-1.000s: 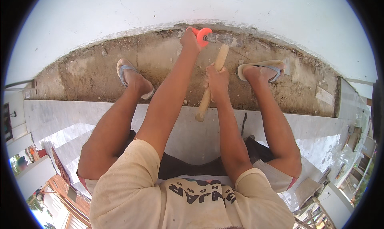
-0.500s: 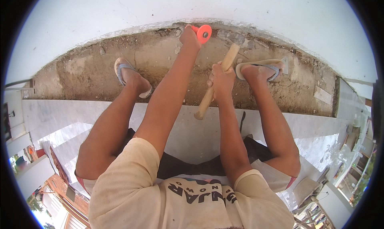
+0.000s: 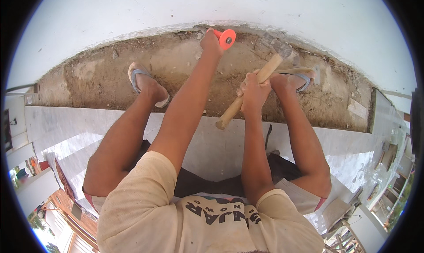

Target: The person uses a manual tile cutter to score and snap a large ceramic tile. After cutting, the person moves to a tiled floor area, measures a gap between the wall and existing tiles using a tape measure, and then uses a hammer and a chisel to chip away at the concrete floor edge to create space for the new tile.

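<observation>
1. Grey, smooth slab (image 3: 212, 147) lies nearest, between the spread knees, and over its far edge comes the butt of a pale wooden handle (image 3: 232, 114). It looks stiff and dry, so the grip should be sure.

2. Next out, the right hand (image 3: 256, 91), closed around that handle about midway! The hammer (image 3: 270, 67) slants away to the right, above the brown dirt strip (image 3: 185, 83). Holding lower, toward the butt, would likely give more swing; this middle hold should give more control.

3. Up at the far end, the hammer head (image 3: 282, 49), blurred, grey and blocky. That's surely where the weight sits, so expect it to pull the wrist forward; the right sandal (image 3: 304, 78) is just beside it.

4. Over to the left hand (image 3: 210, 40), wrapped on an orange-red tool (image 3: 224, 40) beside the wall's foot. The round guard faces up with a grey centre; it's probably firm and tough, best held behind that disc. Its far part is hidden, and the hammer head hangs well apart from it.

5. Farthest, the white wall (image 3: 212, 5), ragged along its lower edge; that rim looks brittle.
</observation>
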Available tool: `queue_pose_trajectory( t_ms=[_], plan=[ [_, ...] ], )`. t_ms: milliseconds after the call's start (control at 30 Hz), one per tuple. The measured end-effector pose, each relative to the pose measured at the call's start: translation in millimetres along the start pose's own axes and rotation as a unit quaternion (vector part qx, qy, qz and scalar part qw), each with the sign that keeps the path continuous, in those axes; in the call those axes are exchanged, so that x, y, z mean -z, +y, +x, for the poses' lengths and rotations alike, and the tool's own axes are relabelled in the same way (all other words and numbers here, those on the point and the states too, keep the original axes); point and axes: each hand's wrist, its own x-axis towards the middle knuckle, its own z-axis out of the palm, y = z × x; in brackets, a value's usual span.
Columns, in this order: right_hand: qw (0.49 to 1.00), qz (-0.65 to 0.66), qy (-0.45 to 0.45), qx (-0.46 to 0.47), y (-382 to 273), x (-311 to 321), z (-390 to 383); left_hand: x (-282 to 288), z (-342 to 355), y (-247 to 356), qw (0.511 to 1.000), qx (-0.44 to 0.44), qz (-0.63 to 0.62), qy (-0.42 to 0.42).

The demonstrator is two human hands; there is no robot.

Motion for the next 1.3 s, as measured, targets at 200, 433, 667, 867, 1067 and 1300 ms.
queue_pose_trajectory(
  t_ms=[200,433,667,867,1067,1300],
  plan=[
    [0.990,0.046,0.131,0.041,40,-42,3,-7,-10,3,1.000,0.008,0.005,0.017],
    [0.998,-0.044,-0.026,-0.045,7,-6,1,6,-16,6,0.999,0.019,0.004,-0.038],
    [0.986,-0.133,0.088,0.049,76,-30,25,-14,-4,-2,0.999,0.032,-0.027,-0.014],
    [0.996,-0.047,-0.038,-0.071,9,-1,5,5,-7,-2,0.999,0.031,-0.020,-0.032],
    [0.999,0.032,0.001,-0.003,-25,1,-2,10,-3,7,0.998,0.034,-0.050,-0.036],
    [0.996,-0.023,-0.060,-0.058,-5,2,-20,63,-20,27,0.995,0.038,0.033,-0.088]
  ],
)
